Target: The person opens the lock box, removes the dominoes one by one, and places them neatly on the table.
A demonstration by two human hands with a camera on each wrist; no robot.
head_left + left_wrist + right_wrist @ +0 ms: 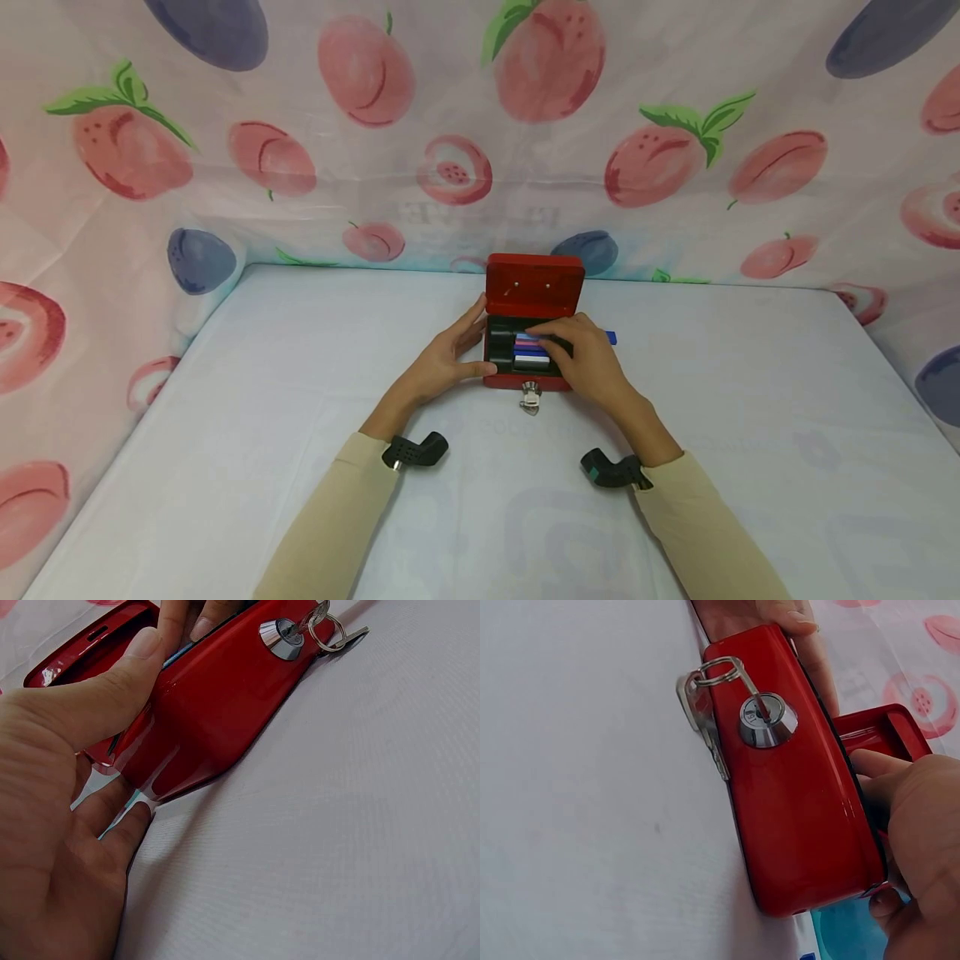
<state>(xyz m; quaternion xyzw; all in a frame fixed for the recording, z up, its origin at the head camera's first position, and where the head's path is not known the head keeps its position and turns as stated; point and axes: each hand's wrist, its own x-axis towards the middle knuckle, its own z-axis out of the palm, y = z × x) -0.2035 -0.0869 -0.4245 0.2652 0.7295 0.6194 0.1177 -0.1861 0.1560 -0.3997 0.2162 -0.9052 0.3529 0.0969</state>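
Your left hand (438, 364) clasps the left end of the red box (802, 817), thumb over its front rim. Your right hand (592, 358), apart from it, reaches inside, fingertips at the coloured strips (531, 353); whether they pinch one, I cannot tell. The box stands near the middle of the worktop's (255, 467) far edge, lid (535, 285) raised toward that edge. Keys (530, 407) hang from the lock (765, 724) in front.
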